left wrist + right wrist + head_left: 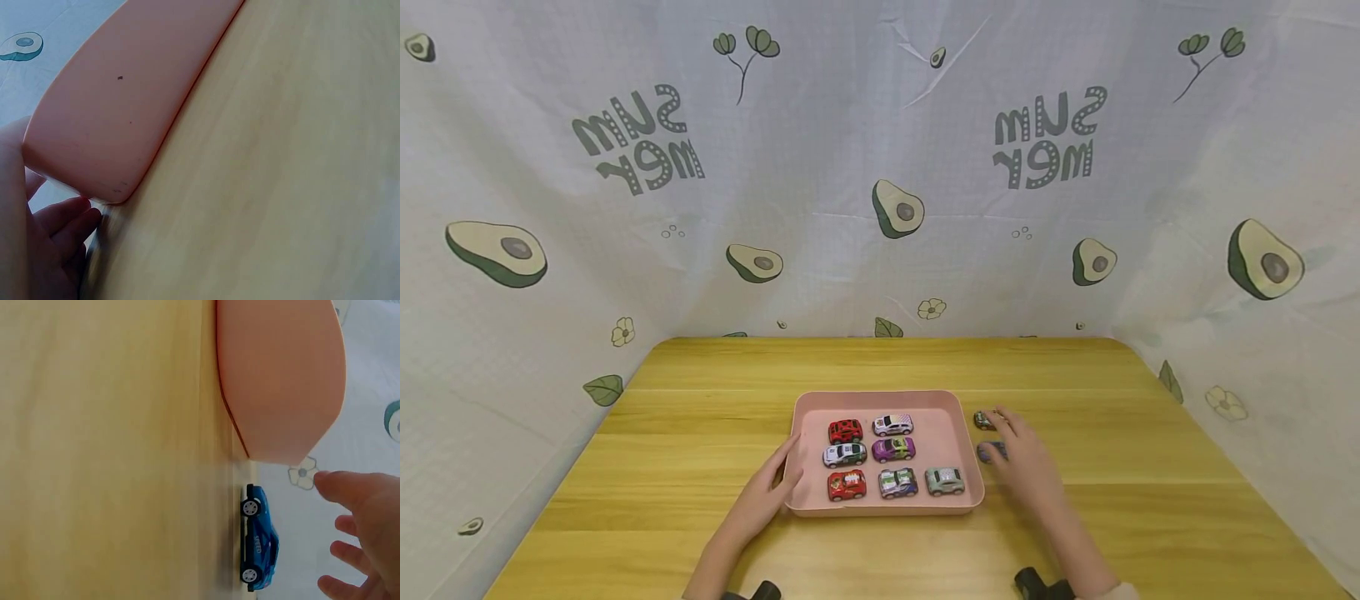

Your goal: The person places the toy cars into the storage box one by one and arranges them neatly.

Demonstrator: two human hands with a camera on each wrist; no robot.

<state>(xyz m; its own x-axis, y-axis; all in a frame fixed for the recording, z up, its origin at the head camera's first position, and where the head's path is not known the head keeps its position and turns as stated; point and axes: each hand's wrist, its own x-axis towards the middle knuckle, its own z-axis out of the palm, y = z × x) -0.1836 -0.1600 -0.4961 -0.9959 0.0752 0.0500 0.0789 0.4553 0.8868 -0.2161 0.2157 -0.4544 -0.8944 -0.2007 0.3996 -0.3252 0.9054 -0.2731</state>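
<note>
My left hand [763,497] holds the left side of a pink tray [883,510]. In the left wrist view its thumb lies at the rim and other fingers are by the outer wall. Inside the tray stand several toy cars, among them a red one [847,485], a purple one [893,450] and a pale green one [944,481]. My right hand [1026,462] hovers right of the tray with fingers spread, holding nothing. Beneath it are a blue toy car [259,540] and a dark toy car [982,420], both partly covered in the head view.
A wooden table [647,467] carries the tray and the two loose cars. Behind it and at both sides hangs a white curtain [820,150] printed with avocados, flowers and lettering.
</note>
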